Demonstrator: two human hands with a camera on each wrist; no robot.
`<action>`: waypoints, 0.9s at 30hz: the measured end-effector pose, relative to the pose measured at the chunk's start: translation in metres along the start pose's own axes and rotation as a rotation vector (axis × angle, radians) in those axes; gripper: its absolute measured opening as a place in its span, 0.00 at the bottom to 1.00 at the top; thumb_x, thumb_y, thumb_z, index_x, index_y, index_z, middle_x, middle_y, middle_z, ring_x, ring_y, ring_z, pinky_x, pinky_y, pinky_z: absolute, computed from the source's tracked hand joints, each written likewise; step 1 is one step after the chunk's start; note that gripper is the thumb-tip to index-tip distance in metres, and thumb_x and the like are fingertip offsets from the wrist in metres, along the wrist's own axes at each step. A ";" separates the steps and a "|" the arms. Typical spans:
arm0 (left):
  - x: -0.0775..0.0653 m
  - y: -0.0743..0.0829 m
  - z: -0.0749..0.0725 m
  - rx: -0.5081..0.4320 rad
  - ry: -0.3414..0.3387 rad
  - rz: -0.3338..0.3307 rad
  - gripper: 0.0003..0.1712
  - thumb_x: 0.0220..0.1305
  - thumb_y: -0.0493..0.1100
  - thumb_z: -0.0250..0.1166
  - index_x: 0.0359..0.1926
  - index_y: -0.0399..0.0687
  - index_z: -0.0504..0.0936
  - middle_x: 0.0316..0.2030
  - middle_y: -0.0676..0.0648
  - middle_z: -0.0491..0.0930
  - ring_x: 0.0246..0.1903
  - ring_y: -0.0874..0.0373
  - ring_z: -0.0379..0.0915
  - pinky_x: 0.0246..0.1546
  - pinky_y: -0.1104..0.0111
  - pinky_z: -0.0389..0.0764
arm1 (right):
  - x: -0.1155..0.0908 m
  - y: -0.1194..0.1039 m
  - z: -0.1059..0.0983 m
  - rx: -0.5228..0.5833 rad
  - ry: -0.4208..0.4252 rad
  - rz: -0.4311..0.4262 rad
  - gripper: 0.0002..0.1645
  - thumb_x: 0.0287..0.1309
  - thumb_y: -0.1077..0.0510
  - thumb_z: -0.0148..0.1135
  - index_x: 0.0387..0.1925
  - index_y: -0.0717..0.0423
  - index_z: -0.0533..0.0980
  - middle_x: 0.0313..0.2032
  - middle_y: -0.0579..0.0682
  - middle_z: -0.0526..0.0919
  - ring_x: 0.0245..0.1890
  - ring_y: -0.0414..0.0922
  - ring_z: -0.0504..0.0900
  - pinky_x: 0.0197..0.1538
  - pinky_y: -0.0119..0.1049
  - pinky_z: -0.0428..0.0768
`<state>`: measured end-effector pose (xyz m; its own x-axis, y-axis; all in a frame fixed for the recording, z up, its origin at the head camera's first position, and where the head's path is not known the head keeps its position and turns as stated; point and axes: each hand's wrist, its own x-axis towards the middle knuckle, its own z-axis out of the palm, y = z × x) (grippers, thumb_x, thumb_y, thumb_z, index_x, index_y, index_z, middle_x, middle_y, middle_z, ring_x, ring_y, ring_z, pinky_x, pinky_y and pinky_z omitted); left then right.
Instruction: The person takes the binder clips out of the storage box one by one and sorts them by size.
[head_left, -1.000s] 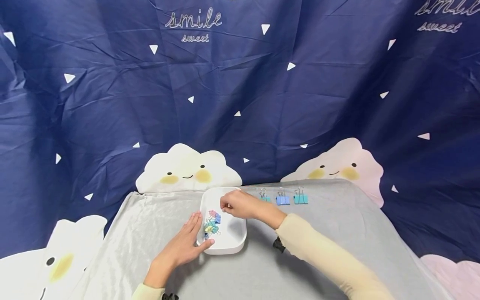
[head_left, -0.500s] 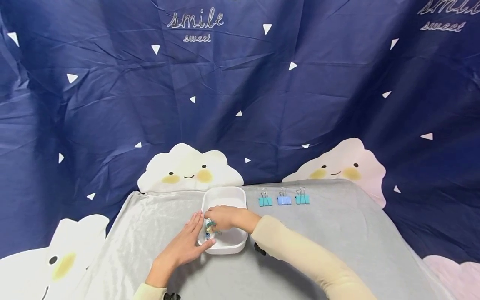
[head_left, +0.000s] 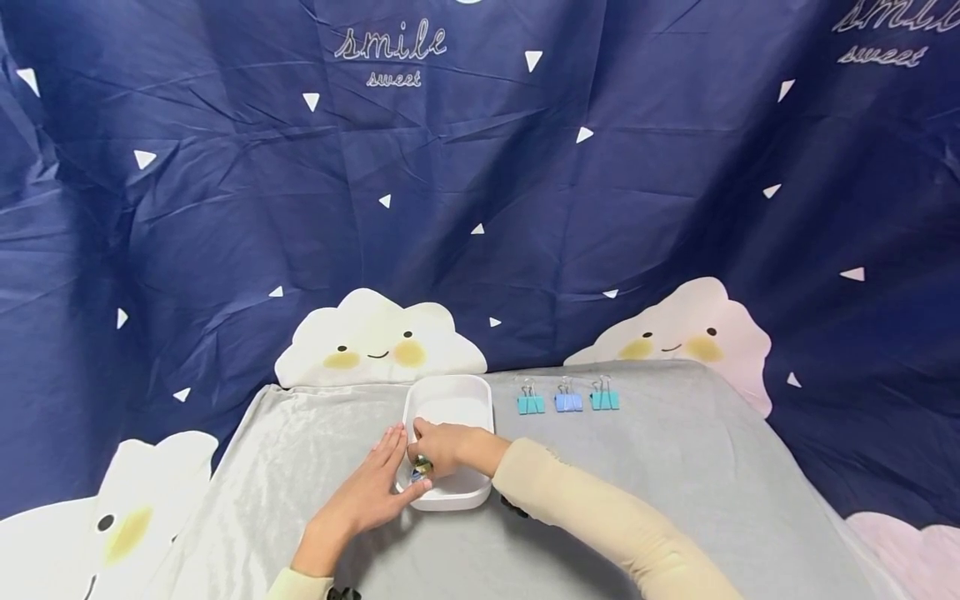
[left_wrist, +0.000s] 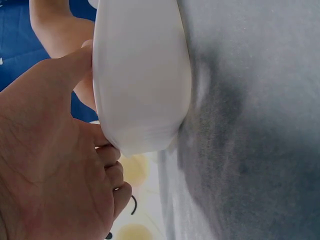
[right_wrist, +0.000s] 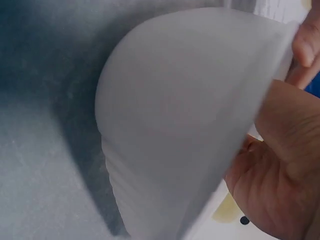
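Note:
A white plastic box (head_left: 450, 387) stands on the cloth-covered table. My left hand (head_left: 372, 483) rests along its left rim with the fingers extended and the thumb over the near left corner. In the left wrist view, the thumb and fingertips touch the rim. My right hand (head_left: 442, 447) reaches inside, its fingers bent down over a small pile of binder clips (head_left: 421, 468). Bits of yellow and blue show between the hands; the rest of the pile is covered. Whether the right fingers pinch a clip is hidden. From the right wrist view, the box wall (right_wrist: 175, 100) blocks the fingertips.
Right of the box, three binder clips stand in a row at the back of the table: a teal clip (head_left: 531, 404), a blue clip (head_left: 568, 402) and another teal clip (head_left: 604, 400). Grey cloth (head_left: 600, 475) covers the table. Behind hangs a dark blue curtain (head_left: 525, 208).
My right hand has moved from the box's right side leftward and nearer, down onto the clip pile, covering most of it. The left hand stays on the rim.

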<state>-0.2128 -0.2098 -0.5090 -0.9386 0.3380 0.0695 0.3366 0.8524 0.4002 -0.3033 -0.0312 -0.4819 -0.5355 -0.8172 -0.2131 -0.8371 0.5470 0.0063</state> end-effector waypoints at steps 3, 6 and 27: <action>0.000 0.001 0.000 -0.006 -0.002 -0.002 0.59 0.73 0.70 0.60 0.83 0.30 0.52 0.84 0.34 0.50 0.85 0.38 0.43 0.85 0.45 0.52 | -0.001 -0.005 -0.001 -0.030 -0.030 0.000 0.17 0.65 0.45 0.74 0.54 0.36 0.84 0.51 0.42 0.77 0.58 0.38 0.79 0.70 0.33 0.79; 0.000 0.002 -0.001 -0.004 -0.002 -0.001 0.59 0.74 0.70 0.60 0.83 0.31 0.52 0.84 0.34 0.49 0.85 0.39 0.43 0.85 0.45 0.52 | 0.001 -0.005 0.000 -0.034 -0.042 -0.006 0.16 0.64 0.48 0.75 0.53 0.36 0.84 0.48 0.38 0.82 0.57 0.35 0.80 0.71 0.31 0.76; -0.001 0.004 -0.003 0.011 -0.004 -0.011 0.58 0.74 0.70 0.59 0.83 0.31 0.53 0.84 0.34 0.49 0.85 0.39 0.43 0.85 0.45 0.52 | 0.002 0.016 -0.007 0.043 0.074 0.053 0.13 0.66 0.52 0.74 0.49 0.45 0.82 0.43 0.40 0.88 0.42 0.38 0.85 0.48 0.33 0.86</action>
<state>-0.2109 -0.2081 -0.5043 -0.9419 0.3303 0.0615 0.3273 0.8604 0.3907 -0.3183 -0.0257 -0.4757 -0.5873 -0.7971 -0.1405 -0.8025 0.5960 -0.0268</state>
